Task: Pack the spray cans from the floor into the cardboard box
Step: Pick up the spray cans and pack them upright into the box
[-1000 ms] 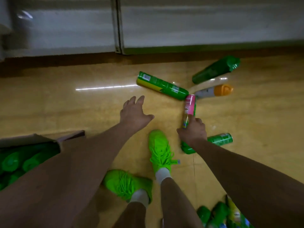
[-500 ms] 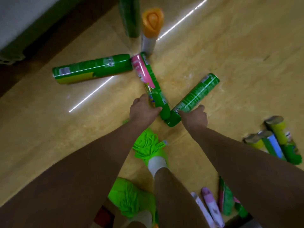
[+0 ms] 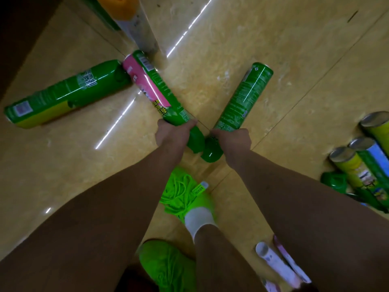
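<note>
I have my left hand (image 3: 171,133) wrapped round the pink-and-green can (image 3: 155,89) and my right hand (image 3: 232,140) round the green can (image 3: 245,98), both low over the floor (image 3: 273,49), so I'd lift them level, grips firm near the caps

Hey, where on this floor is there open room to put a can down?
Bare floor lies beyond the green can held by the right hand, and near the long green can. Crowded: the can cluster at right.
</note>
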The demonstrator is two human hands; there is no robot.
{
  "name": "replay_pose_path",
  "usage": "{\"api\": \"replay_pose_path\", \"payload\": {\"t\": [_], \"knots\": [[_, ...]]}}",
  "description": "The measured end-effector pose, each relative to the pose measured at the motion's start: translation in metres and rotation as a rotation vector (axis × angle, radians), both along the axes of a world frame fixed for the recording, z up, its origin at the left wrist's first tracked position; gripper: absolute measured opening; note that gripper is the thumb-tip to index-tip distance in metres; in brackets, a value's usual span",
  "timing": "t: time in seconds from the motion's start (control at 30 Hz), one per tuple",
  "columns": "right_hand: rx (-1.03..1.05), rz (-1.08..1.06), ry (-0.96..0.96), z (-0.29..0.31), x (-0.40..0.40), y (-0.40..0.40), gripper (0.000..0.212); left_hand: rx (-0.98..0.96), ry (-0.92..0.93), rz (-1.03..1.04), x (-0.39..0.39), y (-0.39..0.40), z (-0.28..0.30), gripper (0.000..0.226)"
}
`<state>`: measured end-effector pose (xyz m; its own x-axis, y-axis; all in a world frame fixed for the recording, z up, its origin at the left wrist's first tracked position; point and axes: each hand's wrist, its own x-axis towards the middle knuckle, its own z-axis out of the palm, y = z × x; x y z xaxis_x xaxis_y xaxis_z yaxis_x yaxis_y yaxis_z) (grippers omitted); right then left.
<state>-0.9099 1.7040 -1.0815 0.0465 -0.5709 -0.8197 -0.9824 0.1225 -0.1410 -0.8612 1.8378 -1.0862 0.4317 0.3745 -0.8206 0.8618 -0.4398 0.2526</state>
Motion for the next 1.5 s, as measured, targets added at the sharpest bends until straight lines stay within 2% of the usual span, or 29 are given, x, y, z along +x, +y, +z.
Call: {"api": "replay_pose_path", "payload": {"t": [0.17,0.27,0.4,0.53,0.7,0.8,0.93,1.03,1.17,1.3,1.5], "knots": [[-0.063,0.021,0.033,0.043,-0.016,-0.001,0.070,-0.015,0.027,-0.018,-0.007,0.013,0.041,0.067],[-0.093,0.069,0.046,0.078,-0.020,-0.002,0.059,-0.004,0.002,0.061,-0.009,0.022,0.073,0.067],[-0.046,0.145,0.080,0.125,-0.011,0.011,0.063,-0.073,0.097,0.157,-0.006,0.038,0.117,0.069],[-0.052,0.360,0.062,0.162,0.000,0.037,0.064,-0.123,0.110,0.245,-0.017,0.060,0.161,0.062],[-0.060,0.682,0.000,0.190,0.010,0.082,0.059,-0.168,-0.002,0.453,-0.042,0.103,0.197,0.053],[-0.055,0.868,-0.058,0.204,0.013,0.120,0.056,-0.177,-0.099,0.600,-0.062,0.135,0.216,0.047],[-0.014,1.073,-0.119,0.224,0.007,0.184,0.054,-0.128,-0.216,0.757,-0.098,0.186,0.240,0.054],[0.020,1.207,-0.179,0.242,-0.005,0.239,0.052,-0.076,-0.280,0.874,-0.129,0.231,0.257,0.050],[0.081,1.393,-0.263,0.271,-0.030,0.317,0.049,0.021,-0.362,1.030,-0.174,0.295,0.282,0.048],[0.131,1.580,-0.351,0.307,-0.056,0.396,0.049,0.062,-0.356,1.177,-0.224,0.357,0.309,0.048],[0.278,1.785,-0.461,0.366,-0.109,0.501,0.045,0.116,-0.502,1.427,-0.306,0.427,0.364,0.044]]}}
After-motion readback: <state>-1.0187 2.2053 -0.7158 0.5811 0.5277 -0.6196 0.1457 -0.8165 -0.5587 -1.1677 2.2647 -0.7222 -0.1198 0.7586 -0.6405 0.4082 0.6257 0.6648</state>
